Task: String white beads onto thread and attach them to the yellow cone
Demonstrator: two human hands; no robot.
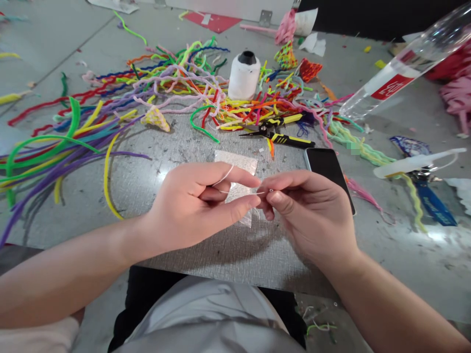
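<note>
A thin white thread (pixel 224 177) loops over the fingers of my left hand (pixel 191 206), and its end runs between thumb and index finger toward the right. My right hand (pixel 318 215) pinches a tiny shiny bead (pixel 271 190) between thumb and index finger, right by the thread's end. The fingertips of both hands nearly meet. Whether the thread passes through the bead is too small to tell. Beneath the hands lies a clear bag of small white pieces (pixel 235 158), partly hidden by the fingers.
Behind the hands stands a white thread spool (pixel 243 81) amid a heap of colourful fuzzy stems (pixel 176 81). Yellow-black pliers (pixel 274 135) lie before it. To the right are a phone (pixel 327 169), a tilted clear bottle (pixel 397 73) and a white nozzle bottle (pixel 401 164).
</note>
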